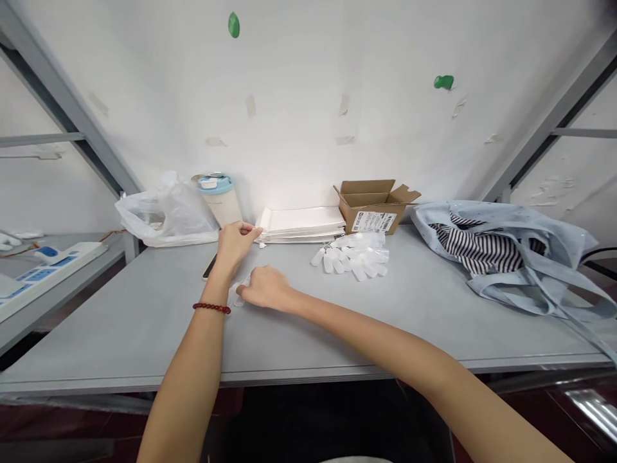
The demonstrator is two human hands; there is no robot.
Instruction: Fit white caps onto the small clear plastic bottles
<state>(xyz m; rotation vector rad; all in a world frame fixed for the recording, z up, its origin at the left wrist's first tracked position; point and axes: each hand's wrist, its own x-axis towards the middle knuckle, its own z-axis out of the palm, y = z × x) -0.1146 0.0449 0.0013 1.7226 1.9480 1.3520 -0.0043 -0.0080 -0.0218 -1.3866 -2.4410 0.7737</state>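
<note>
My left hand [235,244], with a dark red bead bracelet [212,308] on its wrist, reaches to the left corner of a stack of white envelopes [303,222]. Its fingertips are pinched together there; what lies between them is too small to make out. Lower and to the right, my right hand [267,288] is curled closed over small clear plastic pieces [236,297] on the grey table, partly hidden by both hands. A pile of similar translucent, tag-like pieces [357,256] lies right of it. A dark phone-like object [209,267] shows partly behind my left wrist.
Along the wall stand a white plastic bag [168,212], a cup with a blue lid [220,198] and an open cardboard box [373,204]. A light blue cloth bag [520,244] with striped fabric lies at right. A power strip [48,273] is at far left.
</note>
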